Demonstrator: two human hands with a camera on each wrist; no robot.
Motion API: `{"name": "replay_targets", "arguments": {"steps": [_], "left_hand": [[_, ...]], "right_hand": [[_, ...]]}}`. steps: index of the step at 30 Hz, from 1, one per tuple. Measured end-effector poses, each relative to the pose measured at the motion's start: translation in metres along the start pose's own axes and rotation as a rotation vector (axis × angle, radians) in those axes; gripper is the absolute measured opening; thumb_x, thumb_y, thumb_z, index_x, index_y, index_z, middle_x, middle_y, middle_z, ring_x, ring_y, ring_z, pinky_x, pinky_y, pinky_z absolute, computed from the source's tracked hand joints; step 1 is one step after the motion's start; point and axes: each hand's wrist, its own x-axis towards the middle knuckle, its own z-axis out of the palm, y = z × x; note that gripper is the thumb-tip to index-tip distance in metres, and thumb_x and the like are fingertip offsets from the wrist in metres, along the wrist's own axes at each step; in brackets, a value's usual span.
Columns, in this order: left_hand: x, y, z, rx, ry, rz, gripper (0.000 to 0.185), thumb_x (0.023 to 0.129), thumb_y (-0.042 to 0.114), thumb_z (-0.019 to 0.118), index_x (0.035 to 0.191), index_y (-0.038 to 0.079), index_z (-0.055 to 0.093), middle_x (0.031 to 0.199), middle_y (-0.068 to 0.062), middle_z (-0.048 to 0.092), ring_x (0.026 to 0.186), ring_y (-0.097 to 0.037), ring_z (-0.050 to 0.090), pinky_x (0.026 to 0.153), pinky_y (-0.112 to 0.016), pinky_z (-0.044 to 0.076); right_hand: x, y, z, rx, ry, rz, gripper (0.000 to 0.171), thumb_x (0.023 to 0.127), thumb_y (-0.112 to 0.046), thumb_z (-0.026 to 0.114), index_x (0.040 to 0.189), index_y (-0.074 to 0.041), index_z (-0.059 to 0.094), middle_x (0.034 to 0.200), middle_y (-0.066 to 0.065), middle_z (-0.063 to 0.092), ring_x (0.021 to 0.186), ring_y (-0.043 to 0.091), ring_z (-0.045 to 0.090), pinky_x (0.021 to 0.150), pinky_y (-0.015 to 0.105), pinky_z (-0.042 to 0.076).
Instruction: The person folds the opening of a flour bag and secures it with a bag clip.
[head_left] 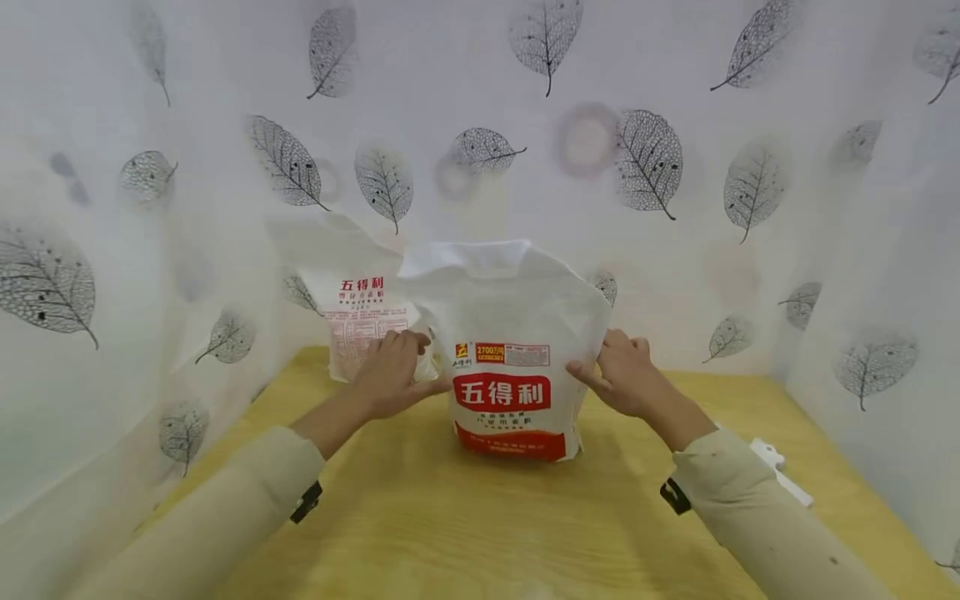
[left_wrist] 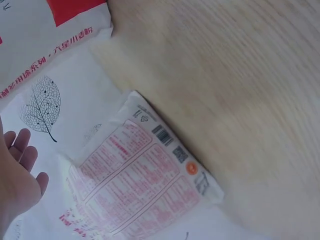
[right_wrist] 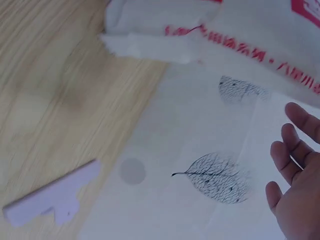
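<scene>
A white flour bag (head_left: 517,321) with red labels and Chinese lettering stands upright on the table in the head view, its top unrolled and peaked. My left hand (head_left: 392,377) is at its left side, thumb pointing to the bag's edge. On the right side, my right hand (head_left: 626,375) has its thumb by the front edge. In the wrist views, the fingers of the left hand (left_wrist: 20,175) and right hand (right_wrist: 300,175) are spread and relaxed, with nothing gripped. Whether either thumb touches the bag cannot be told.
Behind my left hand stands a second white bag (head_left: 360,329) with pink printing. A white clip-like bar (right_wrist: 55,195) lies on the wooden table (head_left: 420,533) at the right, partly behind my right sleeve in the head view. A leaf-patterned curtain (head_left: 480,75) surrounds the table.
</scene>
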Motion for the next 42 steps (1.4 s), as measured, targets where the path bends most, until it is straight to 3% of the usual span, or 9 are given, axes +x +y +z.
{"name": "replay_targets", "arguments": {"steps": [4, 8, 11, 16, 20, 26, 32, 37, 42], "left_hand": [[0.002, -0.001, -0.007, -0.020, -0.005, 0.006, 0.080, 0.092, 0.068, 0.053, 0.132, 0.000, 0.049, 0.117, -0.015, 0.058, 0.106, -0.028, 0.052, 0.092, -0.049, 0.042], [0.003, -0.003, -0.014, -0.092, 0.081, -0.010, 0.079, 0.094, 0.071, 0.044, 0.125, -0.002, 0.050, 0.113, -0.018, 0.056, 0.101, -0.031, 0.050, 0.089, -0.049, 0.039], [0.005, -0.005, -0.025, -0.130, 0.153, -0.026, 0.085, 0.094, 0.075, 0.038, 0.126, -0.003, 0.045, 0.113, -0.019, 0.053, 0.101, -0.032, 0.047, 0.089, -0.051, 0.037], [0.014, -0.004, -0.054, -0.157, 0.256, -0.049, 0.100, 0.094, 0.075, 0.037, 0.150, -0.006, 0.024, 0.130, -0.022, 0.046, 0.117, -0.039, 0.042, 0.101, -0.058, 0.032], [0.025, -0.001, -0.077, -0.141, 0.307, -0.032, 0.104, 0.093, 0.078, 0.034, 0.154, -0.004, 0.018, 0.135, -0.022, 0.043, 0.122, -0.041, 0.039, 0.100, -0.059, 0.029], [0.047, 0.013, -0.101, -0.031, 0.274, 0.057, 0.105, 0.090, 0.082, 0.027, 0.153, -0.001, 0.025, 0.146, -0.024, 0.039, 0.133, -0.043, 0.035, 0.104, -0.061, 0.028], [0.069, 0.036, -0.112, 0.059, 0.197, 0.163, 0.075, 0.098, 0.059, 0.049, 0.152, 0.008, 0.034, 0.154, -0.016, 0.036, 0.141, -0.038, 0.032, 0.107, -0.061, 0.024], [0.086, 0.058, -0.112, 0.087, 0.160, 0.266, 0.059, 0.099, 0.047, 0.058, 0.147, 0.016, 0.043, 0.149, -0.009, 0.046, 0.137, -0.031, 0.037, 0.107, -0.058, 0.024], [0.092, 0.075, -0.107, 0.051, 0.237, 0.439, 0.040, 0.096, 0.030, 0.068, 0.131, 0.014, 0.059, 0.131, -0.007, 0.063, 0.123, -0.027, 0.049, 0.107, -0.055, 0.027]], "right_hand": [[-0.004, 0.009, 0.000, -0.029, 0.006, 0.007, 0.051, 0.104, -0.052, 0.043, 0.124, -0.010, 0.061, 0.120, 0.013, 0.058, 0.112, 0.033, 0.050, 0.090, 0.059, 0.031], [-0.009, 0.016, 0.000, -0.056, 0.054, -0.027, 0.037, 0.104, -0.047, 0.047, 0.103, -0.013, 0.061, 0.107, 0.007, 0.058, 0.102, 0.028, 0.053, 0.086, 0.058, 0.033], [-0.010, 0.018, -0.003, -0.054, 0.088, -0.053, 0.035, 0.104, -0.045, 0.047, 0.103, -0.013, 0.061, 0.106, 0.007, 0.059, 0.101, 0.028, 0.054, 0.086, 0.058, 0.033], [-0.002, 0.015, -0.019, -0.077, 0.175, -0.074, 0.043, 0.104, -0.049, 0.045, 0.098, -0.010, 0.059, 0.103, 0.010, 0.059, 0.098, 0.030, 0.055, 0.084, 0.055, 0.034], [0.007, 0.009, -0.036, -0.112, 0.210, -0.085, 0.054, 0.103, -0.057, 0.038, 0.097, -0.007, 0.057, 0.101, 0.012, 0.057, 0.093, 0.030, 0.054, 0.082, 0.054, 0.033], [0.021, 0.005, -0.058, -0.151, 0.214, -0.093, 0.058, 0.102, -0.059, 0.041, 0.106, -0.004, 0.060, 0.108, 0.018, 0.057, 0.099, 0.035, 0.054, 0.088, 0.058, 0.032], [0.028, -0.001, -0.065, -0.124, 0.260, -0.127, 0.046, 0.095, -0.045, 0.064, 0.119, -0.006, 0.063, 0.117, 0.018, 0.059, 0.107, 0.036, 0.055, 0.088, 0.057, 0.031], [0.031, -0.008, -0.064, -0.139, 0.377, -0.194, 0.038, 0.089, -0.034, 0.075, 0.110, -0.004, 0.068, 0.102, 0.014, 0.059, 0.091, 0.031, 0.057, 0.084, 0.055, 0.033], [0.031, -0.008, -0.062, -0.194, 0.492, -0.281, 0.030, 0.085, -0.033, 0.079, 0.094, -0.005, 0.070, 0.088, 0.009, 0.055, 0.079, 0.028, 0.055, 0.078, 0.054, 0.035]]}}
